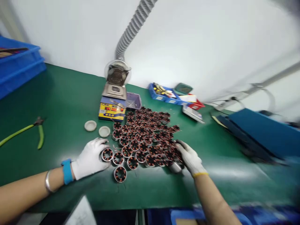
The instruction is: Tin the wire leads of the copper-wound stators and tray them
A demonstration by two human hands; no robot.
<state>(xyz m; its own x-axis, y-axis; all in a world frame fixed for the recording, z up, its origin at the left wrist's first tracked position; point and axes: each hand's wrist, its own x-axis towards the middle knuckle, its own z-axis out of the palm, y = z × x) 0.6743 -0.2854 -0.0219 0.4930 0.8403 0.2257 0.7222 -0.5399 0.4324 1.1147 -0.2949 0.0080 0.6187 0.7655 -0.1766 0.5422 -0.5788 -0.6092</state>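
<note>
Several small round motor stators [145,137] with copper windings lie packed together on the green mat [65,103]. My left hand [91,157], in a white glove with a blue cuff, curls around the stator [107,154] at the left end of the front row. My right hand [190,157], also in a white glove, rests against the right edge of the pile with its fingers curled over a metal stator [175,167]. One stator [120,174] sits apart in front of the row.
A yellow and blue solder pot [112,107] with a fan and grey exhaust hose [133,28] stands behind the pile. Two white caps [97,128] lie to its left. Green-handled pliers [35,131] lie far left. Blue bins [18,67] and parts trays [168,95] line the back.
</note>
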